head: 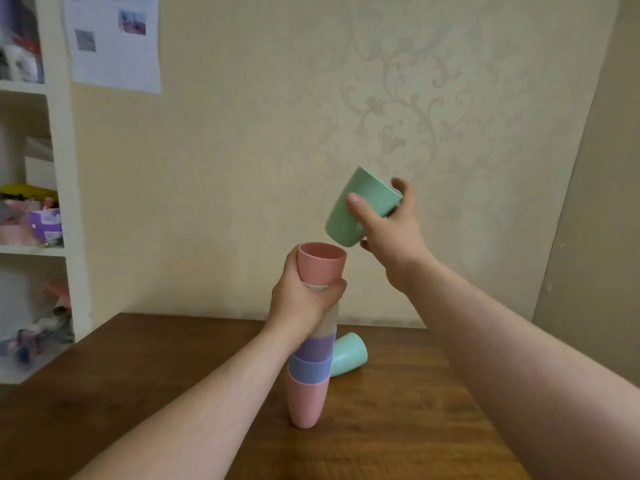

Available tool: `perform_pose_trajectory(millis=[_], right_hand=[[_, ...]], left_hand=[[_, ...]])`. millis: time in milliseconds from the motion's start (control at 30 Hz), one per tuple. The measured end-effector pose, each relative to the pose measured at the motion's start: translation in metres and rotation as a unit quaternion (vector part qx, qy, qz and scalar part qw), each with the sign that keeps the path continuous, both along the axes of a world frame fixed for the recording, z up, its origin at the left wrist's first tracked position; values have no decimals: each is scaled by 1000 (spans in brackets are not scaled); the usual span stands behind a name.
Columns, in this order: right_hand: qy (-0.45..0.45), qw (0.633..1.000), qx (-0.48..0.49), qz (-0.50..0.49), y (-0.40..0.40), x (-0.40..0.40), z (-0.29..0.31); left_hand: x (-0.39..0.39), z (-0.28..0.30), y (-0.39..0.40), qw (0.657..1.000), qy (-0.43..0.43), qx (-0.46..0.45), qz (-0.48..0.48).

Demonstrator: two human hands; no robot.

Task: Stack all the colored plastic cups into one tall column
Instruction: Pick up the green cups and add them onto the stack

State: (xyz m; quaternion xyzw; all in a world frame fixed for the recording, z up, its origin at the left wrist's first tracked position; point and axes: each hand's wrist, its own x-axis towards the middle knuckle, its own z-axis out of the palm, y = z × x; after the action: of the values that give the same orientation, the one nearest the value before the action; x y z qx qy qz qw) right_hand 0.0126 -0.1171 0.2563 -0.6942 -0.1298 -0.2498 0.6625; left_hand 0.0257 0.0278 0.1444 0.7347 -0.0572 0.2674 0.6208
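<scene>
A column of nested cups [311, 368] stands on the wooden table [398, 427], with pink at the bottom, then blue, purple and beige, and a pink cup [322, 263] on top. My left hand [304, 299] grips the column just under that top pink cup. My right hand [388, 230] holds a green cup [356, 206] tilted in the air, up and to the right of the column's open mouth. A second green cup [349, 355] lies on its side on the table behind the column.
A white shelf unit [59, 202] with boxes and clutter stands at the left beside the table. A patterned wall [311, 133] rises right behind the table's far edge, with a printed sheet [114, 39] pinned to it at upper left.
</scene>
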Motion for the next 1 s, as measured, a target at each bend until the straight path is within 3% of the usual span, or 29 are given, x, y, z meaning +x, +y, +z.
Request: perform_pose_trajectory(millis=[100, 200, 300, 400, 600, 733, 800, 900, 933, 1000], right_hand=[[4, 995, -87, 43, 20, -7, 10], [63, 977, -182, 91, 28, -1, -8], [104, 972, -153, 146, 26, 8, -30], [87, 978, -130, 141, 25, 12, -39], [73, 967, -186, 160, 13, 16, -48], [140, 968, -196, 66, -23, 33, -95], [185, 925, -332, -2, -48, 48, -135], [253, 771, -584, 3, -69, 52, -192], [267, 747, -609, 12, -73, 51, -209], [280, 754, -594, 13, -78, 46, -227]], left_hand=[[2, 4, -3, 1000, 21, 5, -5], [4, 4, -5, 1000, 16, 4, 3], [6, -3, -4, 1000, 14, -22, 5], [9, -17, -4, 999, 47, -11, -16], [3, -40, 2, 998, 50, -22, -13], [1, -44, 4, 998, 44, -26, -41], [5, -46, 6, 998, 39, -42, -37], [8, -48, 7, 997, 38, -44, -47], [8, -48, 6, 997, 35, -43, -50], [9, -49, 6, 997, 32, -40, -52]])
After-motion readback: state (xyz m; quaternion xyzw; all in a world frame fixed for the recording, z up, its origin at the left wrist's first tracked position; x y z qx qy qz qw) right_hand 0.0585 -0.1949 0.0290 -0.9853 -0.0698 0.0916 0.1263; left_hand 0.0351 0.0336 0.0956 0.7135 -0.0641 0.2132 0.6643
